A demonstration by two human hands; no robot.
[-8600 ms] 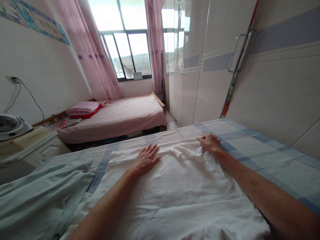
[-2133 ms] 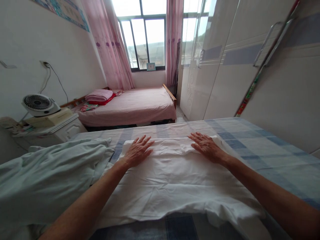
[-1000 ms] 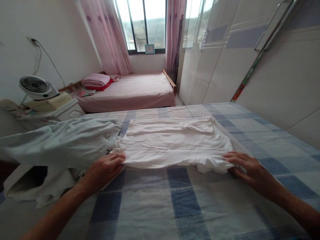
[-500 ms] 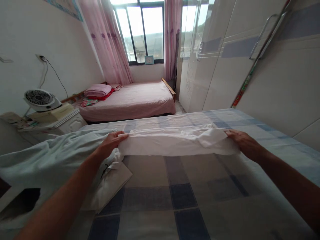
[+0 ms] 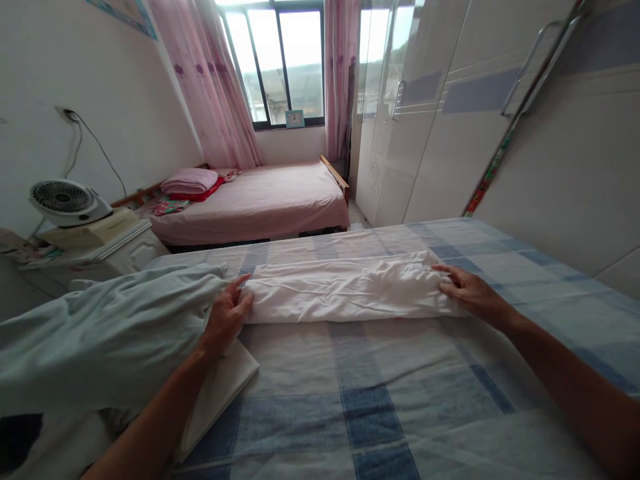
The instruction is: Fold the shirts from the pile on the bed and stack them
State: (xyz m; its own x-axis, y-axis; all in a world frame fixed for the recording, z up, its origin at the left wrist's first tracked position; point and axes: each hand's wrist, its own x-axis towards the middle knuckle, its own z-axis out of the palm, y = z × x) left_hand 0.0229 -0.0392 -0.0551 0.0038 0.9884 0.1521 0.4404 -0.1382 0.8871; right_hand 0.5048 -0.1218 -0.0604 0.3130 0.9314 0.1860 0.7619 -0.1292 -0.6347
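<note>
A white cloth (image 5: pixel 340 290), folded into a long wrinkled strip, lies across the checked bed sheet (image 5: pixel 300 413) in front of me. My left hand (image 5: pixel 230 310) is at the strip's left end, fingers bent around its edge. At the opposite end my right hand (image 5: pixel 467 293) grips the edge between thumb and fingers. A pale green cloth (image 5: pixel 110 333) is heaped beside my left forearm. Partly hidden under that arm is a flat folded white piece (image 5: pixel 225 393).
A small white fan (image 5: pixel 63 200) stands on a box on the cabinet (image 5: pixel 130 247) at left. Beyond is a second bed (image 5: pixel 270 200) with folded pink bedding (image 5: pixel 189 180). Tall glossy wardrobes (image 5: pixel 440 147) line the right side. A small clock (image 5: pixel 295 119) sits at the window.
The front flap of the white cloth, held up between both hands before, now lies down on the strip. Both hands have lowered, and the view has shifted slightly right.
</note>
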